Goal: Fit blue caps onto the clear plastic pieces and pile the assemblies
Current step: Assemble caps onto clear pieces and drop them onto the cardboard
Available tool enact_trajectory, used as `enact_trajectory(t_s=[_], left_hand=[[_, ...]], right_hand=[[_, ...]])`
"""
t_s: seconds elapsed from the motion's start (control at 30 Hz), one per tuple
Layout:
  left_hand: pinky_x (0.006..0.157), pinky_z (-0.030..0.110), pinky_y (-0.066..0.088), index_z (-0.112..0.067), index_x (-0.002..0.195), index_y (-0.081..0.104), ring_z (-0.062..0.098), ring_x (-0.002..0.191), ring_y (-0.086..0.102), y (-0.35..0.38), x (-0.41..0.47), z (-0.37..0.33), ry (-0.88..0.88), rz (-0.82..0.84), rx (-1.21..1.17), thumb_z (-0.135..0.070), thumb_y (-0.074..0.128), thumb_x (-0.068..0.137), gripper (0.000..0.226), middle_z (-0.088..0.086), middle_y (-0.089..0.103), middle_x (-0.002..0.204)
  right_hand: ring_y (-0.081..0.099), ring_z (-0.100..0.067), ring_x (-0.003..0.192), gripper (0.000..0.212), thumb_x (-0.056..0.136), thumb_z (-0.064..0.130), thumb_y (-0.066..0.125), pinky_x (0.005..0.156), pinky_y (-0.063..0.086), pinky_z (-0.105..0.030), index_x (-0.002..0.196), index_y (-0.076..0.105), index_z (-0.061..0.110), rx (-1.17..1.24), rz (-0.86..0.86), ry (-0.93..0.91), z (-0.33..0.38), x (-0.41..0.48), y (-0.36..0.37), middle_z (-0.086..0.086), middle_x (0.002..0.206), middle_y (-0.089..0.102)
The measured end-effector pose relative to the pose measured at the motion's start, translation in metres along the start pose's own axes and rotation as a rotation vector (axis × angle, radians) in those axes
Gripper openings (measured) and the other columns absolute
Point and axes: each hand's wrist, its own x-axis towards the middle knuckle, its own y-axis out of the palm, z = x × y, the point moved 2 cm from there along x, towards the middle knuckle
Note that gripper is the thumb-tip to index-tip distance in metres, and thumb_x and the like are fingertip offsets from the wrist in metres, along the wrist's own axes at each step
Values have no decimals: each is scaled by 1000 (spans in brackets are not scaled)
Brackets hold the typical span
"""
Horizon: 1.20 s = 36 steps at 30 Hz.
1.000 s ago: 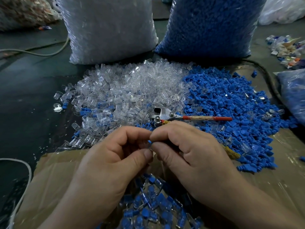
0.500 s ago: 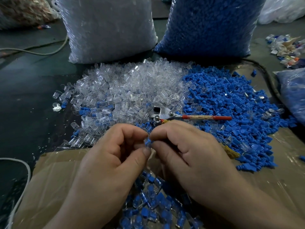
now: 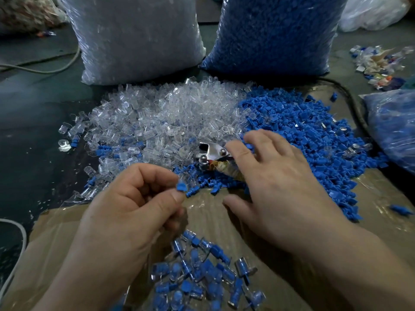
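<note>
Left hand [image 3: 125, 209] pinches a blue cap [image 3: 181, 187]; right hand [image 3: 269, 176] reaches, fingers spread and empty, over the caps [image 3: 303, 131]. The light pinch risks dropping it.

Clear pieces [image 3: 161, 122]: small see-through plastic tubes, heaped loose on the dark floor, a few strays at the left edge.
Blue caps [image 3: 298, 131]: small blue plugs in a spread heap, touching the clear heap's right side and spilling onto the cardboard.
Held cap [image 3: 181, 187]: blue, pinched at fingertips.
Finished pile [image 3: 202, 272]: clear tubes with blue caps fitted, jumbled on cardboard, nearest the camera.
</note>
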Motion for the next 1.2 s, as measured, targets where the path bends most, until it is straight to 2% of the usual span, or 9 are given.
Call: enact_trajectory(t_s=[0.23, 0.43, 0.53, 0.63, 0.77, 0.83, 0.9, 1.07, 1.2], left_hand=[[49, 19, 51, -33, 84, 72, 15, 52, 65, 2, 0, -3, -28, 21, 71, -48, 72, 54, 33, 7, 70, 65], [45, 22, 50, -34, 83, 72, 13, 51, 64, 3, -1, -2, -93, 20, 57, -39, 70, 59, 24, 7, 70, 66], [45, 22, 49, -32, 81, 72, 14, 50, 62, 5, 0, -4, -73, 4, 27, -39, 71, 58, 25, 7, 68, 64], [45, 19, 49, -30, 80, 73, 14, 48, 62, 5, 0, -6, -40, -50, -7, -40, 73, 53, 29, 7, 67, 62], [44, 20, 49, -32, 81, 72, 14, 51, 62, -1, 3, -4, 9, -108, -5, -32, 71, 63, 19, 6, 67, 63], [45, 21, 50, -31, 83, 72, 14, 53, 63, -3, 4, -4, 10, -129, -21, -33, 71, 62, 21, 5, 68, 65], [44, 21, 50, -31, 84, 72, 12, 54, 64, -4, 4, -4, 24, -133, -33, -34, 73, 62, 22, 4, 69, 66], [44, 21, 49, -34, 82, 72, 11, 54, 61, -4, 6, -2, 70, -126, -33, -15, 79, 70, 23, -2, 66, 63], [46, 22, 51, -36, 83, 71, 12, 55, 63, -5, 2, -6, 75, -126, -21, -32, 73, 65, 19, 0, 67, 67]], right_hand=[[32, -22, 132, 83, 70, 81, 22, 111, 27, -45, 141, 9, 40, -142, 96, 58, -21, 3, -6, 8, 144, 35], [39, -20, 115, 73, 72, 74, 24, 101, 33, -43, 137, 23, 41, -148, 119, 34, -25, 9, -5, 13, 121, 51], [42, -18, 101, 54, 81, 62, 34, 92, 32, -40, 129, 40, 37, -157, 20, 37, -25, 12, -5, 13, 103, 55], [41, -15, 91, 48, 84, 55, 35, 85, 33, -37, 125, 45, 34, -53, -117, 57, -28, 11, -10, 12, 94, 52], [46, -11, 84, 46, 80, 48, 46, 67, 33, -21, 122, 47, 30, 149, -283, -29, -19, 0, -20, 12, 92, 54], [47, -10, 83, 46, 77, 45, 47, 70, 31, -14, 119, 51, 29, 148, -259, -107, -11, -4, -19, 12, 92, 56], [50, -13, 89, 52, 76, 47, 45, 74, 36, -18, 123, 53, 27, 113, -180, -170, -8, -6, -16, 10, 97, 57], [51, -15, 98, 58, 74, 51, 40, 82, 44, -29, 128, 48, 31, 124, -84, -208, -5, -7, -16, 13, 104, 56], [50, -12, 101, 60, 75, 53, 40, 84, 42, -28, 130, 48, 31, 149, -81, -229, -5, -8, -15, 15, 109, 56]])
